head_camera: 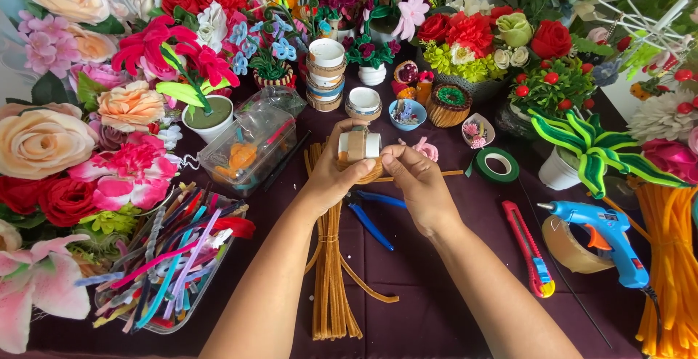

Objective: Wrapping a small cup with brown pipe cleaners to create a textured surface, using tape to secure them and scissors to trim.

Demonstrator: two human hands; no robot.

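Observation:
Both my hands meet over the middle of the dark purple table. My left hand grips a small white roll wrapped with a brown pipe-cleaner band. My right hand pinches the brown pipe cleaner at the roll's right side. A thin brown pipe cleaner sticks out to the right from under my right hand. A bundle of brown pipe cleaners lies lengthwise below my left wrist. Blue-handled pliers rest on the table under my hands.
Artificial flowers crowd the left and back edges. A clear box of mixed pipe cleaners sits front left, another clear box behind it. To the right lie green floral tape, a red utility knife, a blue glue gun and orange pipe cleaners.

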